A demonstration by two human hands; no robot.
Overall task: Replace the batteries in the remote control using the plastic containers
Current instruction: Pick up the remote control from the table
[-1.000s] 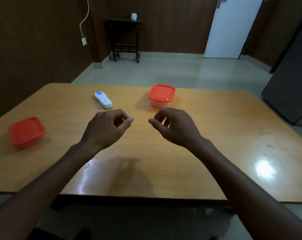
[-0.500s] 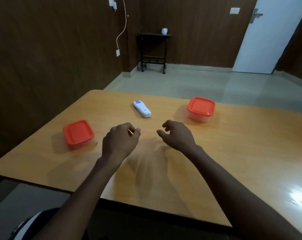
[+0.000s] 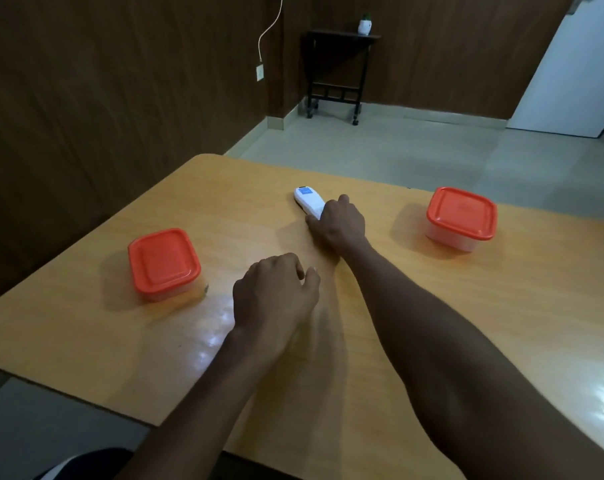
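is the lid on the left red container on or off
On. The red square lid sits flat over the clear plastic container left of the hands, its rim covering the top all round.

Left of the white remote control (image 3: 309,203), with its blue label, sits a clear container (image 3: 164,266) with an orange-red lid. Right of it sits another container (image 3: 461,218), lidded alike. The table (image 3: 466,306) is orange-tan woodgrain.

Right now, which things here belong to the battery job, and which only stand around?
For the job: remote control, left container, right container, both lids on.
Standing around: side table, small pot, cable.
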